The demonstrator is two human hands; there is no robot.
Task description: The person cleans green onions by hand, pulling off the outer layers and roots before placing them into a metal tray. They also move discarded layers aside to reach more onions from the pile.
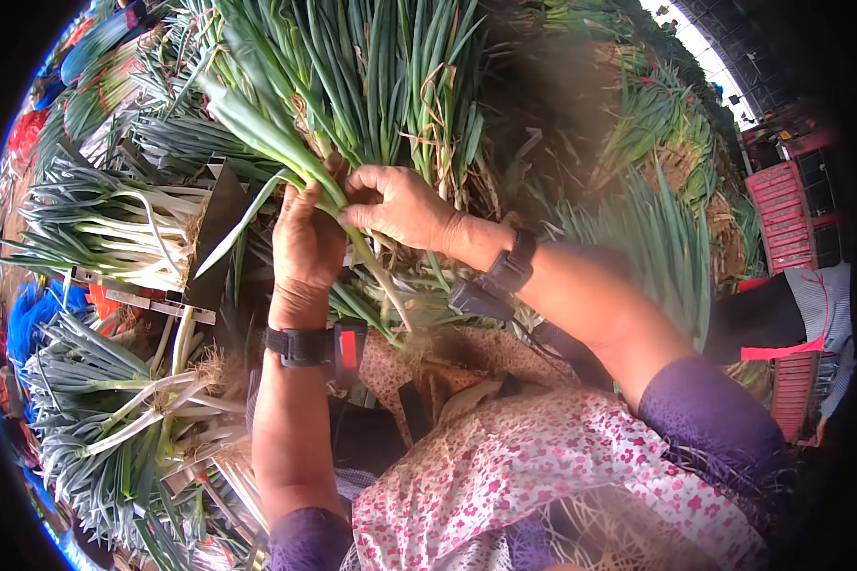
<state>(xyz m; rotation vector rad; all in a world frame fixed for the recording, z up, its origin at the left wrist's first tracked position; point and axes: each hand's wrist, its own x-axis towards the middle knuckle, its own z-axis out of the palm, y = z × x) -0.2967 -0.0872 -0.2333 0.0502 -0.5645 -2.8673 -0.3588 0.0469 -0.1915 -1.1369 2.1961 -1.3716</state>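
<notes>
A long green onion [274, 138] slants across in front of me, its green leaves up and left and its pale stalk end down toward my lap. My left hand [305, 243] is closed around it where the leaves meet the stalk. From the other side, the thumb and bent fingers of my right hand [405, 205] pinch the same spot; part of those fingers is hidden behind the leaves. One leaf [238, 226] hangs away to the lower left, apart from the rest. Just beyond my hands lies a thick heap of green onions [381, 76], some with dry brown leaves.
At left, a bunch of white-stalked green onions [114, 224] rests against a dark upright plate [211, 228]. More with roots [95, 409] lie below it. Blue plastic [33, 319] is at the far left. To the right are a leafy pile [652, 238], a red slatted crate [781, 219] and another person's sleeve [828, 300].
</notes>
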